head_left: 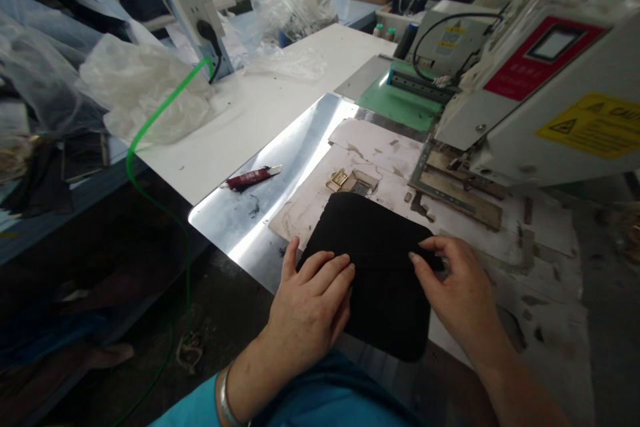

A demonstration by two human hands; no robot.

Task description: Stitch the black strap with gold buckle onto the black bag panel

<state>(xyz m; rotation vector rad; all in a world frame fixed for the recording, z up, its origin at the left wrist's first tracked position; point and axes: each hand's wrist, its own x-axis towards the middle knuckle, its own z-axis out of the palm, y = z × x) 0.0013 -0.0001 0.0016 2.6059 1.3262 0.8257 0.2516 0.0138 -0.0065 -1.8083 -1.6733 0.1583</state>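
Note:
A flat black fabric piece [385, 280] with rounded corners lies across the front of the pale work sheet, overhanging toward my body. My left hand [313, 297] bends over its left side, fingertips pressed on the cloth, little finger sticking out; the thumb is partly hidden. At the right edge my right hand [457, 283] pinches the fabric between thumb and fingers. Just beyond the piece, a small gold buckle-like metal part [339, 179] sits beside a rectangular cutout [363, 183] in the sheet. A blade with a dark red wrapped handle [253, 177] rests on the shiny metal plate [240, 213].
On the right stands a machine head [550, 100] with a caution label, its metal clamp frame [455, 197] low over the sheet. A green hose [150, 123] hangs over the left table edge. Crumpled plastic bags [150, 87] and a socket post [203, 30] are behind.

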